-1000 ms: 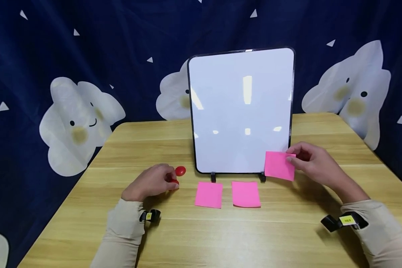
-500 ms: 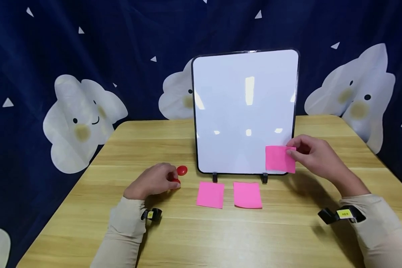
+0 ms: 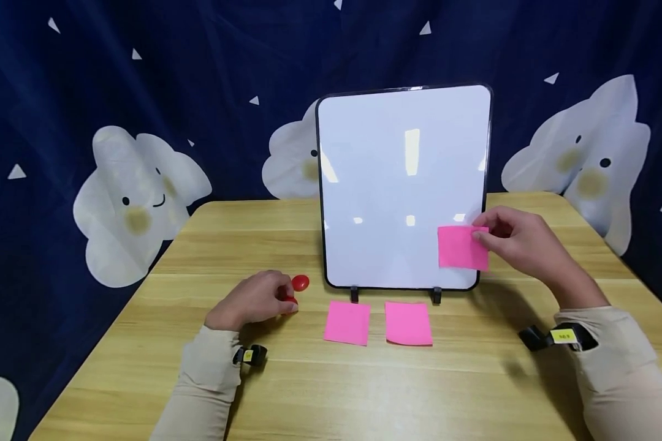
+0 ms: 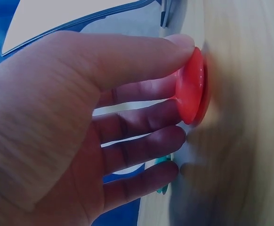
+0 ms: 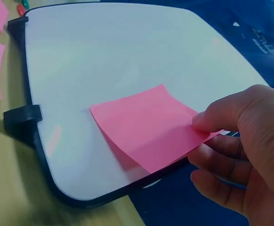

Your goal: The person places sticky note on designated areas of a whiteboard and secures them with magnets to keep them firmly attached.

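Observation:
My right hand (image 3: 521, 242) pinches a pink sticky note (image 3: 458, 247) by its right edge, between thumb and fingers. The note is in front of the lower right corner of a whiteboard (image 3: 403, 171); in the right wrist view the note (image 5: 146, 127) curves, and part of it seems lifted off the board. My left hand (image 3: 254, 300) is down at the table, left of the board. Its thumb and fingers pinch a round red disc (image 4: 189, 89), seen nearly edge-on in the left wrist view. Just behind it on the table lies another red disc (image 3: 300, 282).
Two more pink sticky notes, a left one (image 3: 347, 323) and a right one (image 3: 409, 323), lie on the wooden table (image 3: 364, 392) before the board. Small black feet (image 3: 437, 295) support the board. A small green thing (image 4: 163, 162) shows behind the left fingers. A dark blue curtain (image 3: 226, 49) hangs behind.
My right hand has raised the pink sticky note from the board's lower corner a little way up its right side. The left hand has stayed at the red disc.

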`<state>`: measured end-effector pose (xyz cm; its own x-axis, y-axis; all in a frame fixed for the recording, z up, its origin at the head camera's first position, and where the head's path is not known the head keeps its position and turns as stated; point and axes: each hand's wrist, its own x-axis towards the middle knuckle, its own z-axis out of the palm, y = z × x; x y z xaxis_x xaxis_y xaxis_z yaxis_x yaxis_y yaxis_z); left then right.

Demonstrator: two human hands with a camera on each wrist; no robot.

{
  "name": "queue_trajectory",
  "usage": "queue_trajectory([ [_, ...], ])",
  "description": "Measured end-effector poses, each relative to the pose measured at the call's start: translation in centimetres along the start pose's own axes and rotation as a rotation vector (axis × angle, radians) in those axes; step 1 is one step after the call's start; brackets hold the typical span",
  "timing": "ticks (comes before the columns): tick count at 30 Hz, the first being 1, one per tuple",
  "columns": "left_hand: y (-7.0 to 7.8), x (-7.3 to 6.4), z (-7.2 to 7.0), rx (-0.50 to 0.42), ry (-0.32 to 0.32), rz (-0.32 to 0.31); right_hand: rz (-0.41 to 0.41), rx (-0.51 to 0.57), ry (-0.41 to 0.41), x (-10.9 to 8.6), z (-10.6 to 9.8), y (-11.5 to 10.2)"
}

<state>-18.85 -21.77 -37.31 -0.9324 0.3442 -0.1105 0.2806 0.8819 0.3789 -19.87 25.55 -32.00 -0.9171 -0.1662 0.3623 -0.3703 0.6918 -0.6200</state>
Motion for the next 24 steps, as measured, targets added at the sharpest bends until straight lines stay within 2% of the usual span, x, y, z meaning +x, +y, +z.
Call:
queue_trajectory([
  [8, -0.2, 0.1, 0.1, 0.003, 0.0, 0.02, 0.037, -0.031, 0.003, 0.6, -0.1, -0.1],
  [17, 0.1, 0.3, 0.1, 0.007, 0.006, 0.037, -0.033, -0.041, 0.144, 0.7, 0.6, 0.0],
  [24, -0.2, 0.2, 0.2, 0.017, 0.006, 0.035, -0.013, -0.055, 0.206, 0.8, 1.4, -0.2],
])
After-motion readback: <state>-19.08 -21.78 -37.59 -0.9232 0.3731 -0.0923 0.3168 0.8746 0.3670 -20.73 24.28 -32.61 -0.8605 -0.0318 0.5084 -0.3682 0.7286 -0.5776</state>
